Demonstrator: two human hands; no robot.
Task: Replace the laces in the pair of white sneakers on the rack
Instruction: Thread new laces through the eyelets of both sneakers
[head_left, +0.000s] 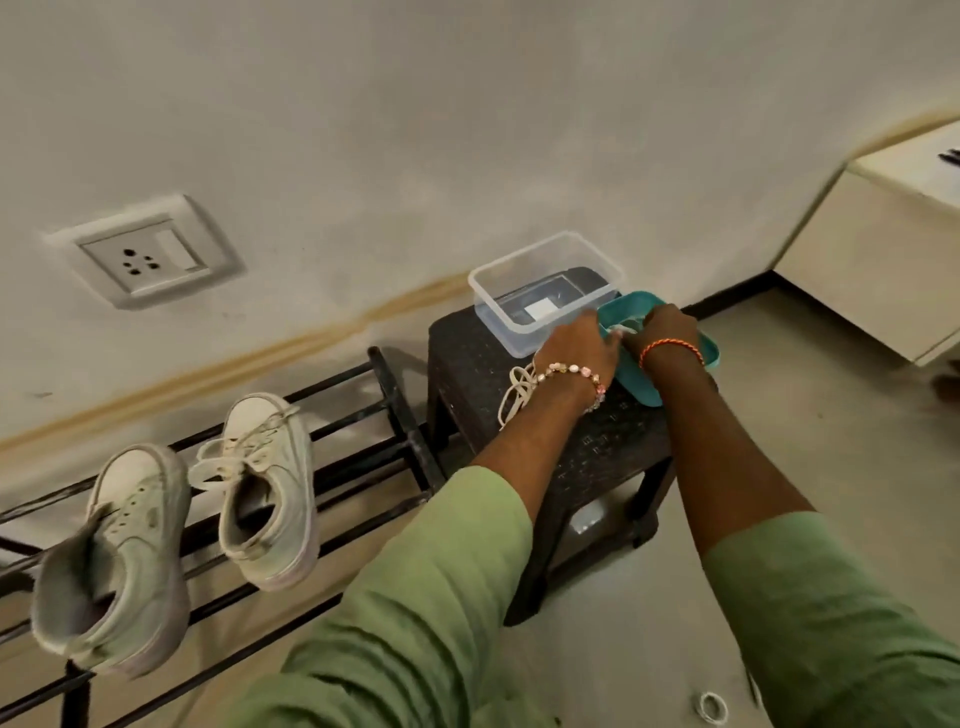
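Note:
Two white sneakers stand on the black metal rack (363, 457). The left sneaker (119, 556) has no lace in its eyelets; the right sneaker (267, 488) is laced. On a dark stool (467, 358) a teal box (649, 379) sits beside a clear plastic box (540, 291). My left hand (582, 343) grips the teal box's near rim. My right hand (665, 327) reaches into it, fingers curled over something pale that I cannot make out. A loose white lace (517, 395) lies on the stool under my left wrist.
A wall socket (145, 254) is above the rack. A cream cabinet (883, 270) stands at the right. A small white ring-shaped thing (711, 706) lies on the floor near my right sleeve.

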